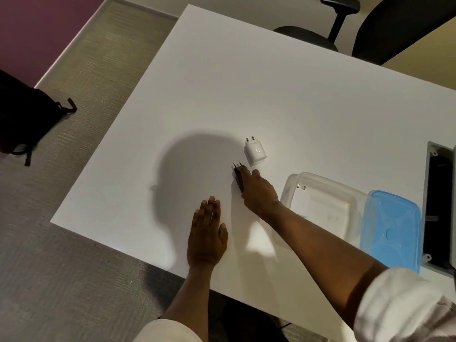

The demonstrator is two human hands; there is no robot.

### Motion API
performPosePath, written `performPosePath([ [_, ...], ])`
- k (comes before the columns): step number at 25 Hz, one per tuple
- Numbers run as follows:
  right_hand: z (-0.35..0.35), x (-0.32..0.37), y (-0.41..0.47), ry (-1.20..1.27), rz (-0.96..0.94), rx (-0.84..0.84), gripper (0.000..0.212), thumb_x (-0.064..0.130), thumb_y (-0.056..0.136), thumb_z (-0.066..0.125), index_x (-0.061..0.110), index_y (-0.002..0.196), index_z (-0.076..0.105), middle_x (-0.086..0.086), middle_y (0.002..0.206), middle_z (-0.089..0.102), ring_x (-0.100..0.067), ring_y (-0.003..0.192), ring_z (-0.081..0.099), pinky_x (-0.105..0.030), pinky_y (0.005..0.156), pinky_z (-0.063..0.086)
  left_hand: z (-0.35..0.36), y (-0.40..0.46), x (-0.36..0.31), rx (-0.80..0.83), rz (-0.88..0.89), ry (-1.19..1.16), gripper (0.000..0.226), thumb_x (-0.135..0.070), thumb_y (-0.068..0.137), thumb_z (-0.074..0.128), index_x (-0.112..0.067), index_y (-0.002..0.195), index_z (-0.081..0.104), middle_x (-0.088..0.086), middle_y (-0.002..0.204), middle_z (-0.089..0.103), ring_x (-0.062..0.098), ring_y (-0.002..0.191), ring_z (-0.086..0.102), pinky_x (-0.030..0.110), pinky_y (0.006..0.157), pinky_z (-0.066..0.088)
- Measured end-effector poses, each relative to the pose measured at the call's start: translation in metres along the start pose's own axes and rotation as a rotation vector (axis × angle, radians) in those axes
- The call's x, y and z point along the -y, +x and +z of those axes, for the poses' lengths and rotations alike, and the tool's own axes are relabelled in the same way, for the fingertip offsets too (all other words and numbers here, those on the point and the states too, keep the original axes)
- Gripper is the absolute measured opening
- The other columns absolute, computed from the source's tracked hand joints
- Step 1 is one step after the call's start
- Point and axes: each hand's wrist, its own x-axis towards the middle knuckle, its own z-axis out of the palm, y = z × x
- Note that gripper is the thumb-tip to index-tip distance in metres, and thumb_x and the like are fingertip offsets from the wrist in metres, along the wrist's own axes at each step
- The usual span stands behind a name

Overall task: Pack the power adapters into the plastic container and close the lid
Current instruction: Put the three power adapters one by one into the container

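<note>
Right hand (259, 191) closes around a black adapter (238, 177) on the table (296, 99); left hand (207, 233) rests flat. Lift cleanly, carry right to the open container (355, 206), beside its blue lid (394, 230).

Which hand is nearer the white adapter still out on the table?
Right. The right hand is on the black adapter just beside the white adapter; the left hand lies flat, farther away.
</note>
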Motion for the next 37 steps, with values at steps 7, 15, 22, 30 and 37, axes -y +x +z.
performPosePath([
  [7,-0.049,-0.02,-0.081,0.523,0.166,-0.257,0.067,0.015,0.08,0.075,0.028,0.134,0.036,-0.003,0.119,0.058,-0.022,0.097,0.061,-0.029,0.075,0.053,0.0,0.0,-0.001,-0.002,0.011,-0.011,0.061,-0.034,0.099,0.034,-0.019,0.155,0.016,0.001,0.164,0.017,0.02,0.153,0.011,0.041,0.124,0.019],
  [15,-0.048,-0.104,-0.133,0.463,0.381,-0.321,0.069,0.009,0.075,0.08,0.017,0.132,0.043,-0.003,0.118,0.064,-0.025,0.101,0.063,-0.028,0.076,0.044,0.0,0.001,0.0,-0.013,0.038,-0.004,0.062,-0.028,0.097,0.038,-0.014,0.154,0.018,0.006,0.163,0.019,0.023,0.152,0.014,0.044,0.123,0.021],
  [22,-0.034,-0.137,-0.105,0.363,0.458,-0.157,0.061,0.007,0.074,0.077,0.013,0.123,0.042,-0.01,0.104,0.06,-0.024,0.081,0.052,-0.028,0.06,0.038,-0.001,0.001,-0.001,-0.02,0.038,0.008,0.063,-0.028,0.096,0.038,-0.013,0.154,0.02,0.007,0.162,0.021,0.024,0.151,0.017,0.043,0.123,0.021],
  [30,-0.021,-0.154,-0.093,0.322,0.501,-0.101,0.071,0.022,0.071,0.082,0.02,0.129,0.041,-0.013,0.112,0.061,-0.03,0.093,0.06,-0.033,0.073,0.045,-0.002,0.001,-0.002,-0.013,0.033,0.013,0.063,-0.028,0.095,0.037,-0.012,0.154,0.02,0.007,0.162,0.021,0.024,0.151,0.018,0.043,0.122,0.022],
  [37,-0.043,-0.137,-0.101,0.309,0.506,-0.16,0.06,0.023,0.078,0.075,0.014,0.129,0.045,-0.012,0.113,0.065,-0.031,0.1,0.062,-0.028,0.073,0.038,0.001,0.0,0.0,-0.025,0.046,0.011,0.063,-0.029,0.096,0.036,-0.013,0.154,0.019,0.008,0.162,0.022,0.024,0.151,0.018,0.044,0.122,0.023],
])
